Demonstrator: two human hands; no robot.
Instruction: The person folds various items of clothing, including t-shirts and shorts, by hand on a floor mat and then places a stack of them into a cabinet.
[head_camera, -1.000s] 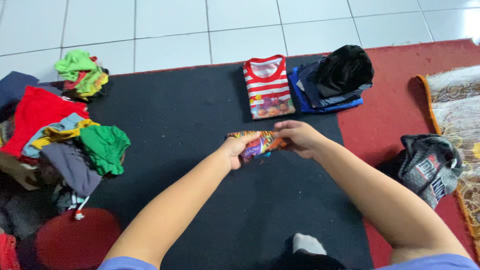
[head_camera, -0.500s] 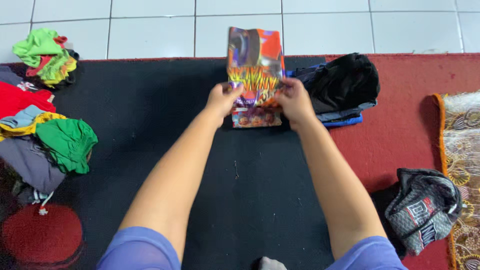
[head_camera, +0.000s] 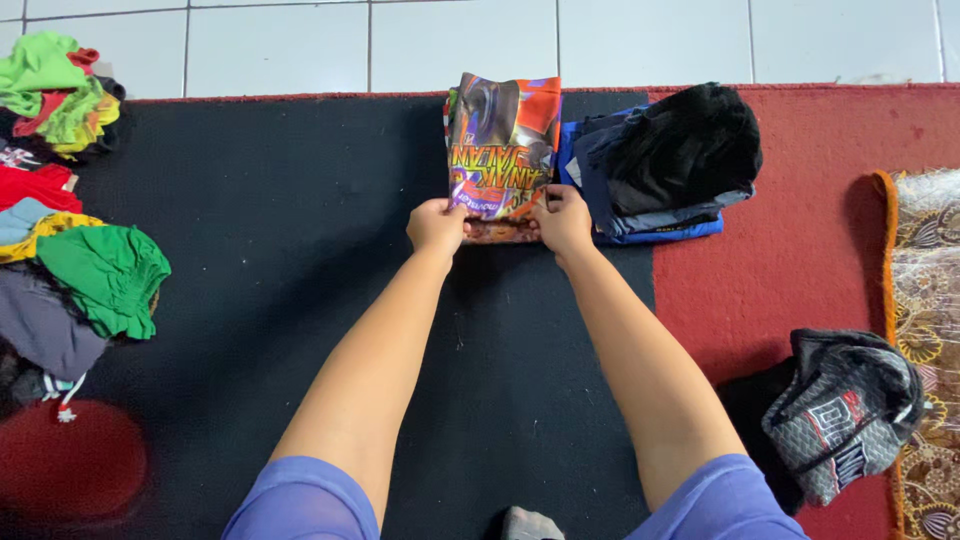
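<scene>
A folded, brightly printed orange and purple garment (head_camera: 503, 140) lies flat on the black mat (head_camera: 290, 230), on top of the striped shirt, of which only a strip of the lower edge (head_camera: 497, 233) shows. My left hand (head_camera: 437, 223) pinches the garment's near left corner. My right hand (head_camera: 562, 218) holds its near right corner. Both arms reach forward from the bottom of the view. Right beside the garment sits a stack of folded dark and blue clothes (head_camera: 665, 160).
A heap of unfolded clothes, red, green, yellow and grey (head_camera: 70, 270), lies at the left edge, with a green bundle (head_camera: 50, 90) behind it. A grey patterned garment (head_camera: 845, 415) rests on the red carpet (head_camera: 830, 250). White floor tiles (head_camera: 300, 45) lie beyond.
Both hands carried the folded printed garment forward from mid-mat and laid it down on the striped shirt. It hung upright half a second ago and now lies flat.
</scene>
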